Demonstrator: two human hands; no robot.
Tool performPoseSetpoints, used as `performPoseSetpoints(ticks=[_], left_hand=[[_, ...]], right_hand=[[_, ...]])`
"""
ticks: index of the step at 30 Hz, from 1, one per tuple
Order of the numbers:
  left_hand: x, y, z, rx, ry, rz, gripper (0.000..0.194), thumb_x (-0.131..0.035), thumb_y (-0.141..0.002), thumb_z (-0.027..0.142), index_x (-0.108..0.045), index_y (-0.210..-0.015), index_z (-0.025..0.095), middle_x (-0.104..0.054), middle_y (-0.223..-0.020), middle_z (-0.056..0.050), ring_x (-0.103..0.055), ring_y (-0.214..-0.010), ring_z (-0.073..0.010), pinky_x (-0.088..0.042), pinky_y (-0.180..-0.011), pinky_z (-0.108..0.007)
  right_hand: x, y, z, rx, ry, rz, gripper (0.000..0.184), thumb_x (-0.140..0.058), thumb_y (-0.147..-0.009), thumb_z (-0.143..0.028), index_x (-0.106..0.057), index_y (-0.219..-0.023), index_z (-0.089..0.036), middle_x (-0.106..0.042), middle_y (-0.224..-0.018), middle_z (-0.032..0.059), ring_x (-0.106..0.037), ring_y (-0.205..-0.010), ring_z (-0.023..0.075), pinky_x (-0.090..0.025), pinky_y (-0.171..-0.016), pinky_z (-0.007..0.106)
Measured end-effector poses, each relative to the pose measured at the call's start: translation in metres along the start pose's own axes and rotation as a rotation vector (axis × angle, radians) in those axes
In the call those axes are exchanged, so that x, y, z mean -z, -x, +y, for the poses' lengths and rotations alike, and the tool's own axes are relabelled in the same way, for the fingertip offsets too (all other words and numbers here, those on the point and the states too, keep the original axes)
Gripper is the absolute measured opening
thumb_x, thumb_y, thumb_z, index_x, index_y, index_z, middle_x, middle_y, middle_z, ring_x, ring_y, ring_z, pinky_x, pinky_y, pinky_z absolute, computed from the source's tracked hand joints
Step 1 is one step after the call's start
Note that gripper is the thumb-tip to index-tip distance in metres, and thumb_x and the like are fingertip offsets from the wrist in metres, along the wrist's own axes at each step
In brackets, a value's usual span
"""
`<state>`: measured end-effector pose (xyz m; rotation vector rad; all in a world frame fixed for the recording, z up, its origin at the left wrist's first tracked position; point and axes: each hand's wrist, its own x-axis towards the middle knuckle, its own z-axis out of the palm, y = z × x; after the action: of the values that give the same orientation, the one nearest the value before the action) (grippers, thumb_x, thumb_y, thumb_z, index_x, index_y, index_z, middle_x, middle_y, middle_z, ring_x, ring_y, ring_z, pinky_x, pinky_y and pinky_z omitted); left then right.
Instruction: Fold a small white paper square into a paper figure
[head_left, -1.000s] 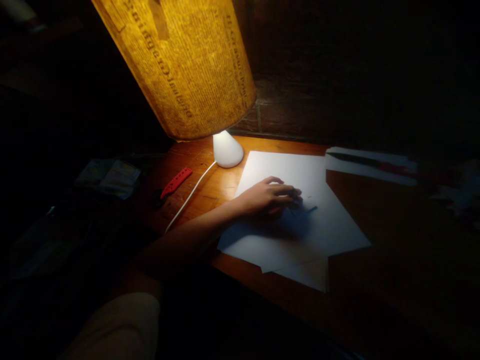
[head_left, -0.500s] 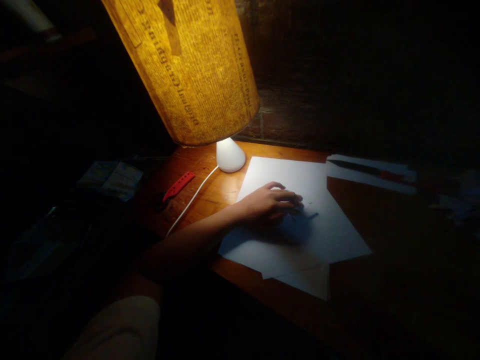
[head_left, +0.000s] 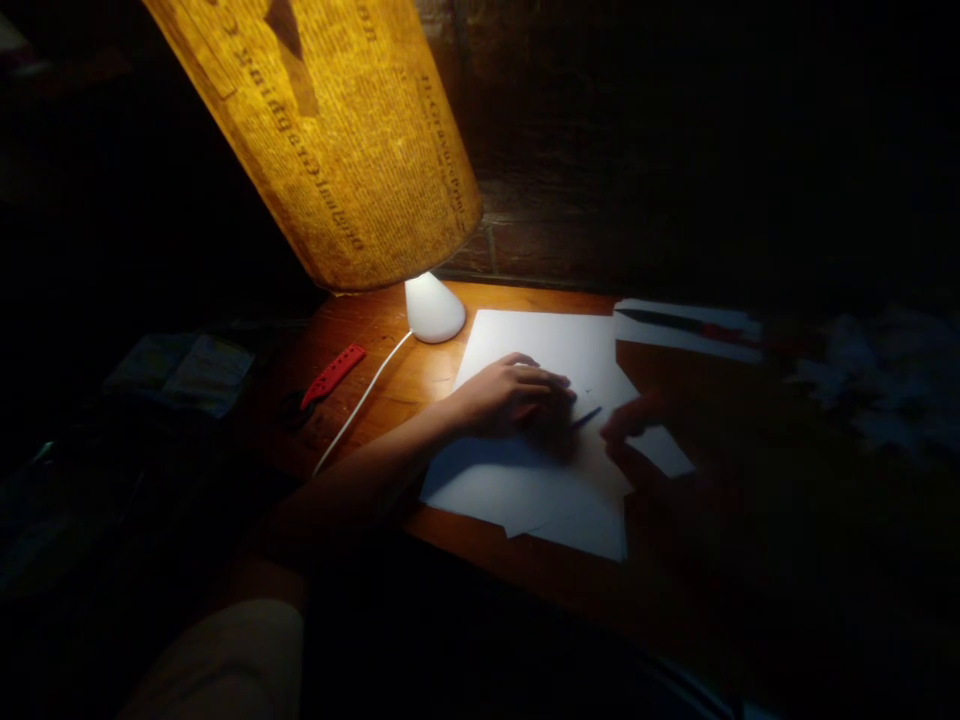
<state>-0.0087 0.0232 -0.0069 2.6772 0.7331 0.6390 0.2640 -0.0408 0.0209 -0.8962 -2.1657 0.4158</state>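
My left hand (head_left: pixel 517 395) reaches in over white paper sheets (head_left: pixel 495 335), fingers bent and somewhat apart, palm side down in shadow. Just past its fingertips a thin dark stick-like thing (head_left: pixel 587 418) lies on the top sheet; whether it is a pencil I cannot tell. A tiny dark mark shows beside it on the paper. On the right, my right hand (head_left: pixel 645 440) is over the sheets' right side, dim and blurred, its thumb and forefinger apart with nothing visible between them. Its other fingers are lost in the dark.
A lit lamp with a printed yellow shade (head_left: pixel 337 150) and white base (head_left: pixel 435 310) stands at the back, its cord (head_left: pixel 360 405) running forward. Left of it lies a red-handled tool (head_left: pixel 334 375). A knife (head_left: pixel 667 320) rests on paper at the back right. Crumpled pale scraps (head_left: pixel 877 375) lie far right.
My right hand has come into view from the right, over the paper. My left hand stays on the same sheets. The view has shifted, so things appear farther left.
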Motion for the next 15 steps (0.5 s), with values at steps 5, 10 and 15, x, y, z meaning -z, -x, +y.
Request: performPoseSetpoints(ticks=[5, 10, 15], left_hand=[[-0.001, -0.001, -0.001, -0.051, 0.02, 0.006, 0.024, -0.061, -0.102, 0.014, -0.078, -0.115, 0.023, -0.081, -0.132, -0.009, -0.075, -0.128, -0.0206, -0.057, -0.107, -0.038], [0.007, -0.001, -0.001, -0.052, -0.049, -0.036, 0.029, -0.06, -0.095, 0.009, -0.078, -0.113, 0.023, -0.08, -0.135, -0.007, -0.077, -0.121, -0.02, -0.058, -0.105, -0.039], [0.013, 0.001, -0.002, -0.104, -0.02, -0.02, 0.039, -0.057, -0.09, 0.005, -0.078, -0.118, 0.023, -0.081, -0.131, -0.007, -0.078, -0.118, -0.0208, -0.06, -0.105, -0.041]], right_hand=[[-0.013, -0.015, 0.016, -0.025, 0.037, -0.085, 0.015, -0.075, -0.095, -0.021, -0.071, -0.109, -0.024, -0.078, -0.106, 0.0069, -0.074, -0.099, 0.0264, -0.061, -0.086, 0.043], [-0.027, -0.02, 0.03, 0.02, 0.153, -0.223, 0.013, -0.071, -0.098, -0.02, -0.077, -0.109, -0.02, -0.08, -0.11, 0.0092, -0.071, -0.101, 0.026, -0.057, -0.09, 0.042], [-0.028, -0.014, 0.017, -0.009, 0.278, -0.318, 0.013, -0.071, -0.1, -0.02, -0.078, -0.11, -0.016, -0.08, -0.117, 0.0137, -0.072, -0.106, 0.0282, -0.058, -0.092, 0.043]])
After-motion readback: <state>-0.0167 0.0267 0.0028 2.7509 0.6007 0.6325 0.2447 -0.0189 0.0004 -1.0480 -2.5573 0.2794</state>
